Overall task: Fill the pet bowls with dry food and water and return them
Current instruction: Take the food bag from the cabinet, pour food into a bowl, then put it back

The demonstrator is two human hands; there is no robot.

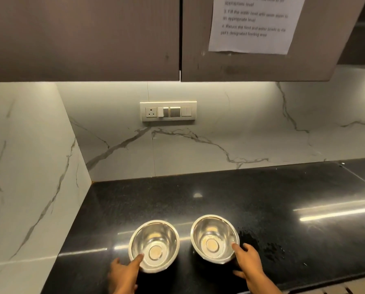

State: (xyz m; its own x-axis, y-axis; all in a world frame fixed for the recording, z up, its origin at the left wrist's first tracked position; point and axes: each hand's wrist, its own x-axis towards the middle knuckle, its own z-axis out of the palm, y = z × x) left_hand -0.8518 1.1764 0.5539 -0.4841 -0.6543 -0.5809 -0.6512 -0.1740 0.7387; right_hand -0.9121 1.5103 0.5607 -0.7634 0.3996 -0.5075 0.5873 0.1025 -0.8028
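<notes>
Two shiny steel bowls stand side by side on the black counter (262, 198), near its front edge. Both look empty. My left hand (123, 272) grips the near rim of the left bowl (156, 236), thumb hooked inside. My right hand (249, 264) grips the near right rim of the right bowl (211, 232), thumb over the edge. No food or water container shows.
Marble walls close the counter at the back and on the left. A switch and socket panel (168, 111) sits on the back wall. Brown cabinets hang overhead, with a printed paper sheet (253, 24) taped on. Water droplets (268, 247) speckle the counter right of the bowls.
</notes>
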